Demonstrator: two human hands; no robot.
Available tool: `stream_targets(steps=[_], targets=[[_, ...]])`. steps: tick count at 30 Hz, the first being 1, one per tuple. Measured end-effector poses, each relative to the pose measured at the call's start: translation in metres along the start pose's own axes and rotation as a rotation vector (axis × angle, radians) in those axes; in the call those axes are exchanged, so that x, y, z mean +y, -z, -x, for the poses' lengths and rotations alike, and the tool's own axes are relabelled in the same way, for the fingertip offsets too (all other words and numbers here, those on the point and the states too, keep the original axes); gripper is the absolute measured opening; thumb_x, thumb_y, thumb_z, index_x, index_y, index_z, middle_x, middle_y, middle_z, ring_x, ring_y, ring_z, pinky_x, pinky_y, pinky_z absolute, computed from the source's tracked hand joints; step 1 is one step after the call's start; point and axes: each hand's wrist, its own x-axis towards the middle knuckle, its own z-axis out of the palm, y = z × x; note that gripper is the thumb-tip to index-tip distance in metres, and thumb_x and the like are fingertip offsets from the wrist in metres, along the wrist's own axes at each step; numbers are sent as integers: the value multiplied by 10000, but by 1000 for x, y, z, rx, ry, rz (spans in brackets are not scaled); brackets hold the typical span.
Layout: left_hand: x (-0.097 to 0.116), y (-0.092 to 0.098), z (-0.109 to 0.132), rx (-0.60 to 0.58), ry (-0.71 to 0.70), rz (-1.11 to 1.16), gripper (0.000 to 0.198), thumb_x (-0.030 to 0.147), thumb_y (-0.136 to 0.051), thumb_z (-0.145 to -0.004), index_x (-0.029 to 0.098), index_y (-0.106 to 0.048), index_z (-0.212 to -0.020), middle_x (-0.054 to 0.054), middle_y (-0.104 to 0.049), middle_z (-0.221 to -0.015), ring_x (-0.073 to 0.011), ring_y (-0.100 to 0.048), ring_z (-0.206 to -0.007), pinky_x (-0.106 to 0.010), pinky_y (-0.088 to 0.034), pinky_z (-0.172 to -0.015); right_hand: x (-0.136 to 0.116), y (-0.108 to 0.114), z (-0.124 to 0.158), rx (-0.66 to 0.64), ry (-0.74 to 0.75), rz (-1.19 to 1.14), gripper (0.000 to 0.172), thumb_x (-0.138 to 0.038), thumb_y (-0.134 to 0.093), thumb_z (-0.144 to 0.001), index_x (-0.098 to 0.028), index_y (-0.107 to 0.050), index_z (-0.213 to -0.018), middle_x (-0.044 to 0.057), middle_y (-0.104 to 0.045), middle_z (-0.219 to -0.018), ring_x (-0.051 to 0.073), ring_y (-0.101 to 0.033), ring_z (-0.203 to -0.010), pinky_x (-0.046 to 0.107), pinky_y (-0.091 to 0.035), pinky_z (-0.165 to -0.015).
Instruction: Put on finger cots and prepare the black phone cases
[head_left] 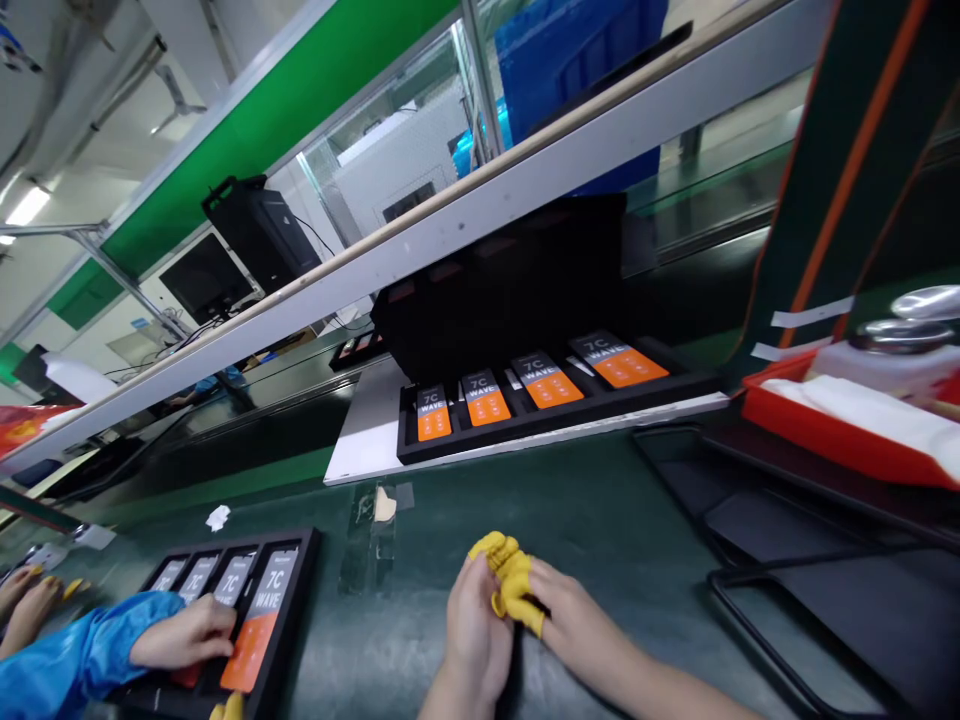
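- Both hands meet low at the bench edge: the left hand pinches the yellow finger cots on the right hand, whose fingers are bunched together inside them.
- Judging by this, the cots look only partly seated; I cannot tell how many fingers are covered.
- Just left, a co-worker's hand in a blue sleeve presses on a black tray of orange-and-grey cards.
- Farther back, a second tray holds four such cards in a row, apart from both hands and seemingly untouched.
- At right, a red bin holds white cloth; empty black trays lie in front of it on the green mat.
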Motion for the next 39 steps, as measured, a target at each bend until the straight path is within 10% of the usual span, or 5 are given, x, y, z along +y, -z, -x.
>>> stream_targets(steps=[14,23,39], targets=[[0,-2,0,-67,50,34,392,450,-639,-700,118,-657,-907,-109,-636,-986,-187,-596,-923,-288,-460,-859,0,4,-5,-110,-246,96,65,-90,-503,-723,-135,-545,-703,77,-572,-853,207,-518,-834,327,-426,-759],[0,7,2,-101,-269,-855,304,361,-538,-773,149,-612,-979,-100,-644,-1020,-172,-587,-937,-305,-436,-902,4,15,-13,137,-520,-550,332,-425,-511,-583,-145,-510,-761,62,-569,-779,202,-551,-768,294,-451,-720],[8,0,5,178,-314,-853,164,251,-637,-607,116,-666,-694,-83,-685,-703,-161,-614,-656,-256,-496,-649,-8,13,-1,187,-29,-164,202,-260,-446,-827,-156,-600,-749,64,-579,-784,153,-552,-731,260,-469,-680]])
